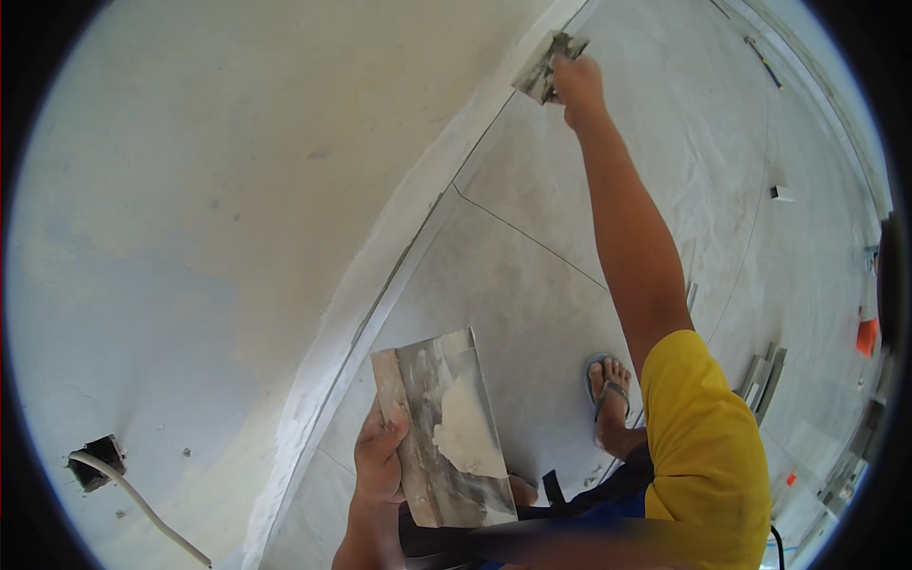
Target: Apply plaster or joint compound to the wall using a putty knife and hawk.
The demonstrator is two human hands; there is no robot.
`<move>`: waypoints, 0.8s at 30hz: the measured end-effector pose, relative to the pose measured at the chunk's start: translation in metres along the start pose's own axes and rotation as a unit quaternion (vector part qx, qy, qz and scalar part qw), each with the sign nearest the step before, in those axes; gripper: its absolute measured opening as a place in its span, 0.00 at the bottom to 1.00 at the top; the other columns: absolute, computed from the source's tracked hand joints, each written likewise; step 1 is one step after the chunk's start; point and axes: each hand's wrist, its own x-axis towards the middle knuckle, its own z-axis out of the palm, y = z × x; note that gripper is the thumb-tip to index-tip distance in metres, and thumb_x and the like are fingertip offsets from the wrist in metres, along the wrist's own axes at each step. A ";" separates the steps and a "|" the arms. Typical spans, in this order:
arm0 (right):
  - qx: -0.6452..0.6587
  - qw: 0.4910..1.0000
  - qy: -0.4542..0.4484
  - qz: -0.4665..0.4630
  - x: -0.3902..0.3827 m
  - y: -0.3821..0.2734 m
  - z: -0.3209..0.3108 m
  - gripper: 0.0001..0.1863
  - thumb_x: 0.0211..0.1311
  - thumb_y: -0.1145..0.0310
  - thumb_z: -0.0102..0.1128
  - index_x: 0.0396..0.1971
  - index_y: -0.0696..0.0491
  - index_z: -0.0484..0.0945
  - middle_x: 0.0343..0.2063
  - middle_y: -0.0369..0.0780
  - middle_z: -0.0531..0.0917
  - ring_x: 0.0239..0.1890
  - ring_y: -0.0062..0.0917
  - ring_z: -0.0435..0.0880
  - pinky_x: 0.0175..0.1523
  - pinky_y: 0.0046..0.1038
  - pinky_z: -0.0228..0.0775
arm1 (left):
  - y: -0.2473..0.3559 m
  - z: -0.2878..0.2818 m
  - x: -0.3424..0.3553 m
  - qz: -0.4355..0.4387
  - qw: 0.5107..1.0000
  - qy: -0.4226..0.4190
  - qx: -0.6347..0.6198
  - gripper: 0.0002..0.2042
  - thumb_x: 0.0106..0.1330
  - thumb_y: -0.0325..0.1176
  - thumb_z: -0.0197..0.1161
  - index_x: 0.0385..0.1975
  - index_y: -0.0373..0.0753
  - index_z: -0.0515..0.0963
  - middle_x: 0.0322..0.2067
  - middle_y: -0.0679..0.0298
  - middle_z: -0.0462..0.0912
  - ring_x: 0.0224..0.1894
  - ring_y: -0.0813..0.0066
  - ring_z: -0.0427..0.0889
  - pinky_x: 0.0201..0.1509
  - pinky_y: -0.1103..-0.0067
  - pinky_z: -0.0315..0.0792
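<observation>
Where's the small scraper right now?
In the head view, at the top, right of centre: the small scraper is in the right hand, over the white strip along the foot of the wall.

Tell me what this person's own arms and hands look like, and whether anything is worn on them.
The right hand and left hand are both bare, with no gloves or wristbands showing. The right forearm is uncovered up to a short, loose, yellow sleeve with no markings that I can make out. On the left, only bare forearm shows.
</observation>
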 end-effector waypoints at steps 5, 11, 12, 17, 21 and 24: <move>-0.148 0.971 0.107 -0.152 0.029 0.087 0.009 0.14 0.63 0.68 0.52 0.39 0.64 0.76 0.31 0.49 0.82 0.37 0.38 0.81 0.42 0.36 0.69 | -0.004 0.008 0.002 0.024 0.998 0.028 0.045 0.27 0.68 0.36 0.52 0.62 0.27 0.56 0.51 0.51 0.73 0.49 0.65 0.78 0.52 0.73 0.74; -0.157 0.956 0.107 -0.222 0.005 0.090 0.043 0.15 0.60 0.71 0.51 0.46 0.59 0.75 0.39 0.52 0.80 0.44 0.49 0.77 0.48 0.41 0.69 | -0.002 0.012 -0.008 0.056 0.996 0.054 0.047 0.27 0.67 0.36 0.51 0.62 0.26 0.55 0.51 0.50 0.73 0.48 0.64 0.78 0.52 0.73 0.74; -0.154 0.952 0.102 -0.243 -0.011 0.092 0.050 0.17 0.58 0.73 0.52 0.48 0.58 0.74 0.39 0.51 0.79 0.44 0.48 0.77 0.49 0.41 0.69 | -0.003 0.012 -0.008 0.063 0.996 0.046 0.049 0.27 0.67 0.36 0.51 0.62 0.25 0.55 0.52 0.50 0.73 0.49 0.64 0.78 0.52 0.73 0.74; -0.107 0.951 0.058 -0.284 -0.107 0.078 0.076 0.21 0.55 0.77 0.55 0.52 0.57 0.72 0.42 0.54 0.75 0.43 0.49 0.75 0.46 0.39 0.69 | -0.002 0.015 -0.009 0.078 0.994 0.033 0.064 0.28 0.67 0.36 0.51 0.62 0.24 0.55 0.52 0.49 0.72 0.49 0.64 0.78 0.52 0.73 0.74; -0.135 0.951 0.029 -0.276 -0.191 0.066 0.100 0.35 0.46 0.83 0.56 0.60 0.53 0.67 0.48 0.55 0.72 0.48 0.49 0.74 0.49 0.39 0.70 | -0.004 0.017 -0.013 0.089 0.992 0.034 0.079 0.29 0.67 0.37 0.52 0.61 0.24 0.55 0.52 0.49 0.72 0.49 0.63 0.78 0.52 0.74 0.74; -0.111 0.946 -0.032 -0.302 -0.255 0.062 0.105 0.37 0.45 0.82 0.57 0.62 0.52 0.66 0.50 0.54 0.72 0.51 0.49 0.73 0.52 0.38 0.70 | -0.008 0.018 -0.014 0.100 0.991 0.036 0.077 0.29 0.67 0.37 0.52 0.61 0.23 0.56 0.52 0.48 0.73 0.48 0.63 0.78 0.52 0.74 0.74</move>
